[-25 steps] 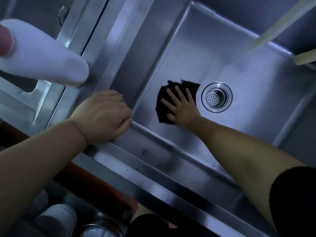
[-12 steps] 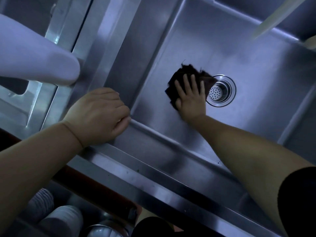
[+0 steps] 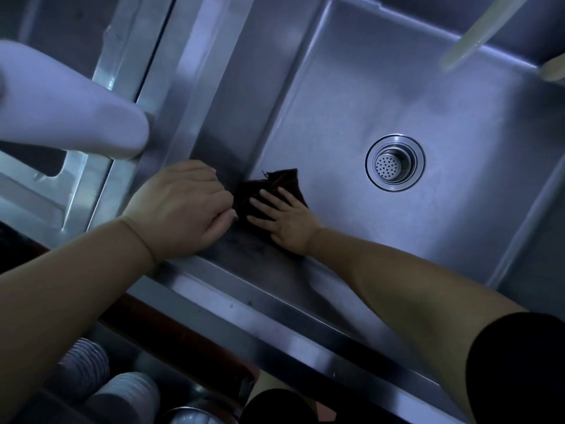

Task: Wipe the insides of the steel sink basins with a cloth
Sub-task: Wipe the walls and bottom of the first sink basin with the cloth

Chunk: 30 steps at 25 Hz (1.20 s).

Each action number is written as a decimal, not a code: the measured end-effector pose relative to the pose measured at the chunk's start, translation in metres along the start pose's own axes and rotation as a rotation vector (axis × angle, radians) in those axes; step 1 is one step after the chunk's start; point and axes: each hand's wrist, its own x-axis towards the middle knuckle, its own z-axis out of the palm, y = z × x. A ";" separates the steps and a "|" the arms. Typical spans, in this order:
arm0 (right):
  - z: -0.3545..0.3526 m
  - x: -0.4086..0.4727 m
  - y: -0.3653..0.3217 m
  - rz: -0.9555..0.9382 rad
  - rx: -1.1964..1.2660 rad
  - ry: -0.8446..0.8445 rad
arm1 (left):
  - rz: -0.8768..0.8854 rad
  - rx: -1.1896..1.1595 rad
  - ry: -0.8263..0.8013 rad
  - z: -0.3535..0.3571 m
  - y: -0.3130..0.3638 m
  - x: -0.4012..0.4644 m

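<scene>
The right hand [image 3: 289,223] presses flat fingers on the dark cloth [image 3: 275,191] in the basin's [image 3: 397,102] near left corner. The left hand [image 3: 180,209] curls on the rim, holding nothing. The cloth could bunch up and miss the corner.

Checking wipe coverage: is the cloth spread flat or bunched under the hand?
Mostly flat. The dark cloth lies on the basin floor by the near-left corner under the right hand's straight fingers; one frayed corner sticks out past them.

right hand [image 3: 287,221] flat on dark cloth [image 3: 275,191], basin [image 3: 397,96] floor | drain [image 3: 395,162] at 2 o'clock | left hand [image 3: 180,209] curled on rim
</scene>
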 end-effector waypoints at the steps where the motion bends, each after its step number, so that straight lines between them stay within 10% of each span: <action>1: 0.003 -0.014 0.003 -0.003 -0.003 0.006 | -0.005 0.001 0.001 0.000 0.000 0.000; 12: 0.055 -0.238 0.030 0.176 -0.041 -0.011 | -0.052 0.017 -0.080 -0.008 0.009 0.004; 22: 0.018 -0.089 0.053 0.373 0.069 0.089 | 0.193 0.061 -0.374 0.038 0.057 0.073; 30: -0.007 -0.060 0.175 0.751 0.029 0.185 | -0.114 -0.004 -0.704 0.113 0.087 0.127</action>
